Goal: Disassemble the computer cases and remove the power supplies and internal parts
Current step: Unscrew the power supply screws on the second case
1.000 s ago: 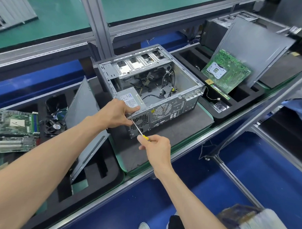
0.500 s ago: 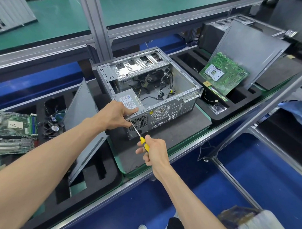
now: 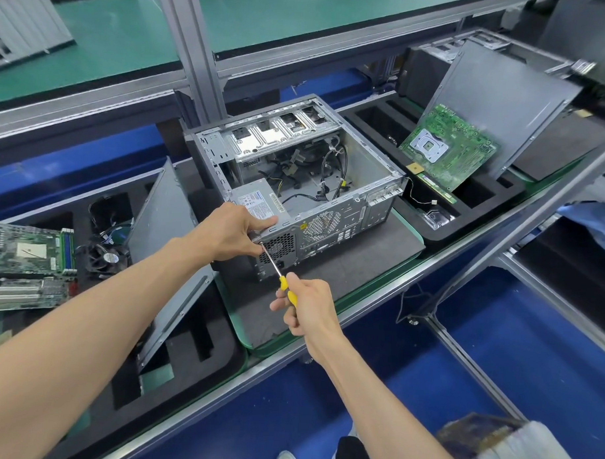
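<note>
Since a moment ago our right hand (image 3: 307, 306) has drawn back toward us along the tool, so more of the yellow-handled screwdriver (image 3: 281, 280) now shows between our two hands, while our left hand (image 3: 230, 232) has kept its place on the corner of the power supply (image 3: 261, 204). The computer case (image 3: 330, 182) lies open-side up just beyond both hands, its rear panel facing us, with the power supply seated in the near left corner under our left hand. Our left fingers curl over the supply's top edge and pinch around the screwdriver tip at the rear panel; our right hand is closed round the handle. The screwdriver's long axis runs from our right hand up and leftward to a point at our left fingertips, so the screw we judge we are working on lies nearer our left hand. Loose cables (image 3: 330, 168) lie in the case beyond the supply. Left of our left arm a grey side panel (image 3: 164, 231) leans in a black foam tray (image 3: 194, 349); right of the case, beyond our right hand, a green motherboard (image 3: 448, 148) rests against another panel.
</note>
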Action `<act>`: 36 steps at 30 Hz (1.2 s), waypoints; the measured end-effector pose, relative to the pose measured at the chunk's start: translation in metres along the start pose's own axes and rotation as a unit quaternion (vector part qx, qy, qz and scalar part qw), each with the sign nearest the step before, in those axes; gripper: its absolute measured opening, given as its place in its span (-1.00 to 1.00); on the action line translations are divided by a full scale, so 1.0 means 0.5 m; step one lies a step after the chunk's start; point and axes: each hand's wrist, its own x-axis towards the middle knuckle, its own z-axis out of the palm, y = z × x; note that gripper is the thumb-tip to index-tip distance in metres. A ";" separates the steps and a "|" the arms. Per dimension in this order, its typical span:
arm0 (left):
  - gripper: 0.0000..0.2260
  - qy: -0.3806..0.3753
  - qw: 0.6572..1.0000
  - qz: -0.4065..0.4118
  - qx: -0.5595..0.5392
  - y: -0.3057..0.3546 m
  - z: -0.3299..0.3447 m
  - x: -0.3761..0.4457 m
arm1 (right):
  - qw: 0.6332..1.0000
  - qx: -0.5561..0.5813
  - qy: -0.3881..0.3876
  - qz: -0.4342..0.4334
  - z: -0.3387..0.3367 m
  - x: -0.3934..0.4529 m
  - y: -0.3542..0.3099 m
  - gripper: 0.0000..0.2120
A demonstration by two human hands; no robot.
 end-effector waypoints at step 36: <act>-0.44 0.012 1.000 0.006 0.015 0.000 0.005 -0.007 | 1.000 0.011 -0.008 -0.006 -0.007 0.002 0.008 -0.71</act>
